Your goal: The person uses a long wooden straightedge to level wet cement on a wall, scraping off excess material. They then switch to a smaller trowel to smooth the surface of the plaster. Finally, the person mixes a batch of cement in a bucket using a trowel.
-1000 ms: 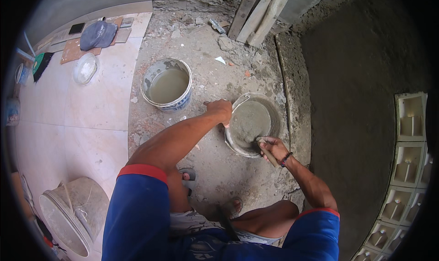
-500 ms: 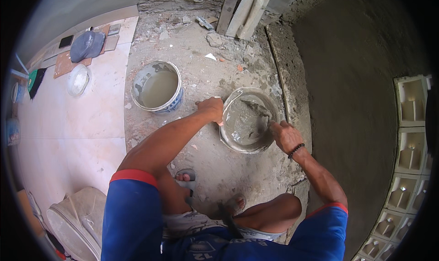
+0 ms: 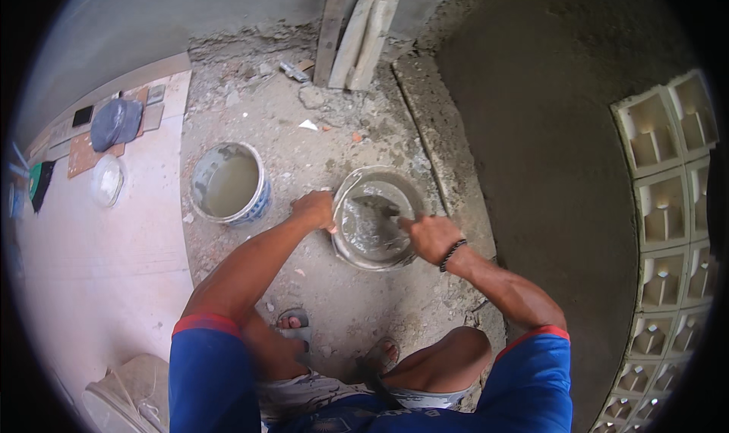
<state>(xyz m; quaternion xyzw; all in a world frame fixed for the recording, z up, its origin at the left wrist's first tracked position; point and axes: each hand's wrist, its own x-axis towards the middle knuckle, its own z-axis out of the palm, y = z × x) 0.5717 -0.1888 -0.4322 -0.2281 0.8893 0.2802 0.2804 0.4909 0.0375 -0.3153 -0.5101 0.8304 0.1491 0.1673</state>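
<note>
A round bucket of wet grey cement stands on the rough floor in front of me. My left hand is closed on its left rim, holding the bucket's edge. Over the right side of the bucket, my right hand is closed round the handle of what looks like a trowel. Its blade is coated grey and partly sunk in the mix, so its full shape is hidden. Left of my left hand stands a second bucket, white and blue outside, with greyish liquid in it.
A wooden float and a board lean against the far wall. White tiles at left carry a cap and a small white bowl. A narrow ledge runs along the dark rendered wall and pierced blocks.
My right hand has moved inward from the right rim over the cement, and the trowel lies lower in the mix. My left hand stays on the rim. The whole view has shifted.
</note>
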